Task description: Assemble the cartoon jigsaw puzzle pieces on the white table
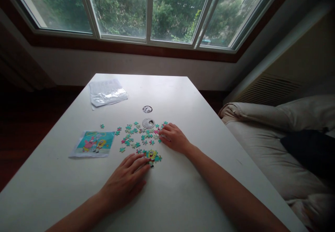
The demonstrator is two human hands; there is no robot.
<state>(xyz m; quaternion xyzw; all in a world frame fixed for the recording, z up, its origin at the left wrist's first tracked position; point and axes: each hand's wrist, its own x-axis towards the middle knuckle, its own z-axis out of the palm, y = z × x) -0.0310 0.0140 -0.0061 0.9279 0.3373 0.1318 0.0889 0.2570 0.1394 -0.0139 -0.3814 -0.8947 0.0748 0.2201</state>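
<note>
On the white table [183,193], a partly joined jigsaw section [152,155] shows a yellow cartoon figure. My left hand [128,174] rests at its left side, fingers stretched out and fingertips touching its edge. Loose puzzle pieces [134,131], mostly turquoise with some pink, lie scattered beyond it. My right hand [172,137] reaches over the right end of these pieces, its fingers extended and slightly bent, with the tips among them. Whether a piece is under those fingertips is hidden. Left of the pieces lies a picture sheet [95,143] with cartoon figures.
A clear plastic bag [108,92] with papers lies at the table's far left. Two round grommets [148,123] are set in the tabletop beyond the pieces. A beige sofa [251,137] stands along the right, with a dark cloth [309,151]. Windows [123,8] are ahead.
</note>
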